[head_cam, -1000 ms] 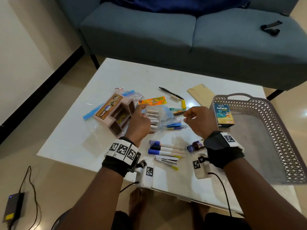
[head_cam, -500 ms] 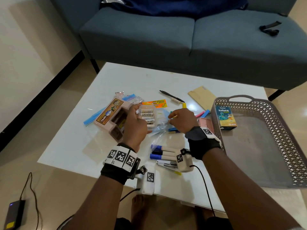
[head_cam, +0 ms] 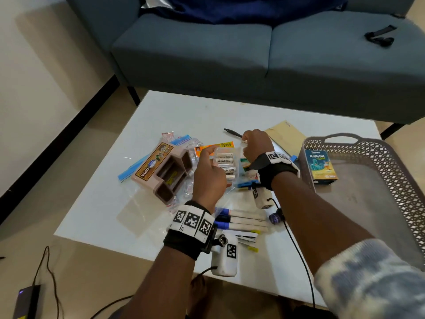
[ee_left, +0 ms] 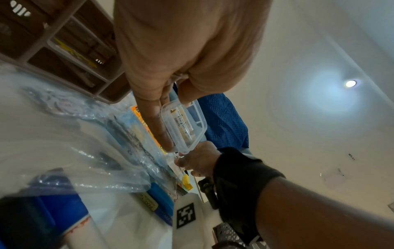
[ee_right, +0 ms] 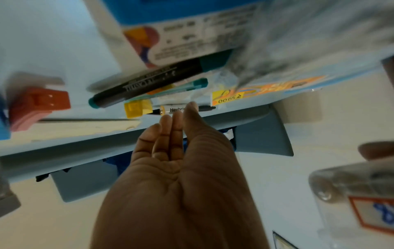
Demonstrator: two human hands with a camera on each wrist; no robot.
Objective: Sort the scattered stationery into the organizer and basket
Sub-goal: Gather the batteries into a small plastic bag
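Clear case point(head_cam: 225, 163) of white tubes gripped by left hand point(head_cam: 210, 178), right hand point(head_cam: 256, 143) pinching small white tube point(ee_right: 173, 109).

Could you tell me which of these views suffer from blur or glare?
Head view: sharp, evenly lit, with soft reflections on the table. Left wrist view: a ceiling light flares into a wide halo, and the near clutter at the lower left is blurred. Right wrist view: motion blur smears the marker and the packaging at the top; the right hand stays fairly clear.

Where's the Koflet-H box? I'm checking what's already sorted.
In the head view, the Koflet-H box stands inside the grey basket, against its left wall, right of the right hand.
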